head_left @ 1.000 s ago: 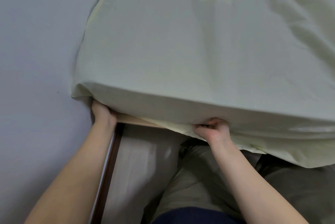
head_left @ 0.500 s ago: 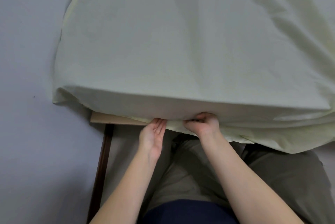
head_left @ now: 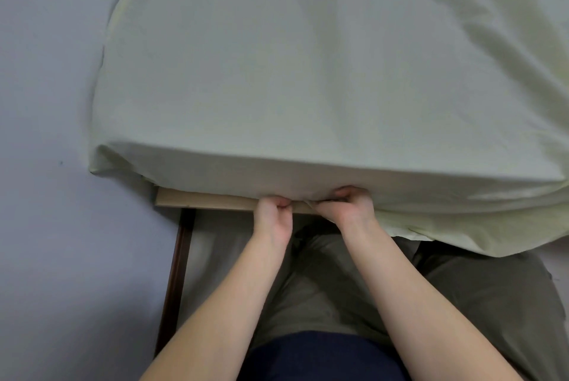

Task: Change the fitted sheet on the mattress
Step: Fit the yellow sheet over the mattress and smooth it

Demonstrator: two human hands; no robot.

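Observation:
A pale green fitted sheet (head_left: 308, 78) covers the mattress, which fills the upper part of the view. Its near left corner (head_left: 101, 162) hangs over the mattress corner. At the lower front edge of the mattress my left hand (head_left: 272, 217) pinches the sheet's hem with curled fingers. Right beside it my right hand (head_left: 348, 211) grips the same hem, fingers curled under the mattress edge. Loose sheet fabric (head_left: 462, 232) sags down to the right of my right hand.
A light wooden bed board (head_left: 197, 199) shows under the mattress at the left. A dark wooden strip (head_left: 175, 276) runs down the floor beside a grey wall (head_left: 46, 134). My legs in olive trousers (head_left: 462, 303) are right below the mattress edge.
My left hand has moved right from the mattress corner along the front edge. It went from open fingers to pinching the hem beside my right hand, which has held its grip.

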